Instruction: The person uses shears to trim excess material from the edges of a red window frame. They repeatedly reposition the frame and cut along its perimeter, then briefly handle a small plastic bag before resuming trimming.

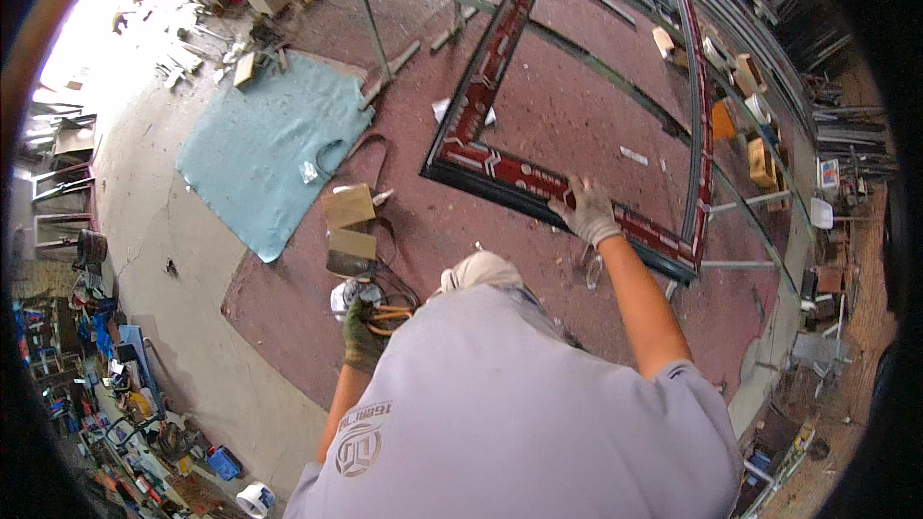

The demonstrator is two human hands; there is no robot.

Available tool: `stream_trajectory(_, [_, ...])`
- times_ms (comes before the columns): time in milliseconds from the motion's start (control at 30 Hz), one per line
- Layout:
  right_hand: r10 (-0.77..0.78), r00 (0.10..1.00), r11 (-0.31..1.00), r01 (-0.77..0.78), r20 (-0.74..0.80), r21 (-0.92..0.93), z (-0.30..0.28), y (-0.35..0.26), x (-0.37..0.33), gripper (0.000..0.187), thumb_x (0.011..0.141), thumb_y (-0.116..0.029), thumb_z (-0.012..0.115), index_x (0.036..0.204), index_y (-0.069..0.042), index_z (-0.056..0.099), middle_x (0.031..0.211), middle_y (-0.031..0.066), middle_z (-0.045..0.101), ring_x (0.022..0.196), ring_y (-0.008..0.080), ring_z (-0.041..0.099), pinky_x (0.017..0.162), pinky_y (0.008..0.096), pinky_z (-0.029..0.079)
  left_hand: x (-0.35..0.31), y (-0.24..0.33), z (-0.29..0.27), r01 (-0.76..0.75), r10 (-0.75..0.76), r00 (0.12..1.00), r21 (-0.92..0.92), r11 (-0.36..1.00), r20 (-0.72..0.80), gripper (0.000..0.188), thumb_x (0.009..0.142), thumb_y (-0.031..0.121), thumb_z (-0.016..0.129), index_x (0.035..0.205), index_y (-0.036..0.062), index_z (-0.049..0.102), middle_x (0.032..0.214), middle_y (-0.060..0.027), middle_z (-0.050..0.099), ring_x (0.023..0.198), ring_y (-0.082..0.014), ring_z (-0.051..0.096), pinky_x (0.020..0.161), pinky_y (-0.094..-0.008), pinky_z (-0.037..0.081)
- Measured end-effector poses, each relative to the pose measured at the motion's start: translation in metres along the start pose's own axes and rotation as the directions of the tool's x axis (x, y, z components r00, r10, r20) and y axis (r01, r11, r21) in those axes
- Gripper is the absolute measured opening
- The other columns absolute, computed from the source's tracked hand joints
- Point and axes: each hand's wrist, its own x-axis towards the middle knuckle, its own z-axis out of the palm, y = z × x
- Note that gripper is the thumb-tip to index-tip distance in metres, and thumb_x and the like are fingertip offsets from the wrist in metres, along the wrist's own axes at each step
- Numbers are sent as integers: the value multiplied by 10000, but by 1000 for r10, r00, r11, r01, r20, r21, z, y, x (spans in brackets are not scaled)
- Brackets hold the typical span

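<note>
The red patterned frame (pixel 577 149) with dark edging lies flat on metal rails above the reddish floor (pixel 433 240), its near rail running from the lower left corner toward the right. The right hand (pixel 586 211), in a pale work glove, presses palm down on that near rail, fingers spread and laid over the red strip rather than closed round it. The bare forearm runs back from it to a grey short sleeve.

The left hand (pixel 363 334), in a dark green glove, is low beside the person's body, curled round orange cables (pixel 389 315) or a tool grip; exactly what it clasps is partly hidden by the grey shirt. Just beyond it on the floor lie a small round grinder-like tool (pixel 344 296) and black cords looping toward two cardboard boxes (pixel 349 223), one stacked against the other.

A pale cloth bundle (pixel 481 271) sits just ahead of the person's chest, between the two arms. Farther left, a light blue sheet (pixel 274 144) is spread on the floor, with a small clear packet on it. Thin metal bars (pixel 380 29) stand and cross behind the sheet and the frame.

Along the right edge of the floor, small wooden blocks (pixel 761 161) and boxes line a curved metal rail. At the lower left, past the grey concrete strip, tools and blue containers (pixel 223 463) lie in a crowded heap.
</note>
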Motion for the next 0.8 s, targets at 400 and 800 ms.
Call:
stream_trajectory(400, [66,996,995,-62,59,-76,2,18,-4,933,858,-719,544,1510,-81,347,1411,210,493,1300,399,479,1099,498,368,10,8,23,-79,155,970,358,930,-187,190,952,327,611,913,142,620,767,55,524,669,-111,516,592,-293,470])
stream_trajectory(800, [52,999,994,-51,7,-99,7,41,-12,962,819,-726,596,1492,-73,381,1422,232,484,1293,392,488,1098,479,385,-1,9,61,-30,112,978,412,911,-176,276,971,370,554,1017,103,608,942,-67,593,870,-254,605,819,-436,552])
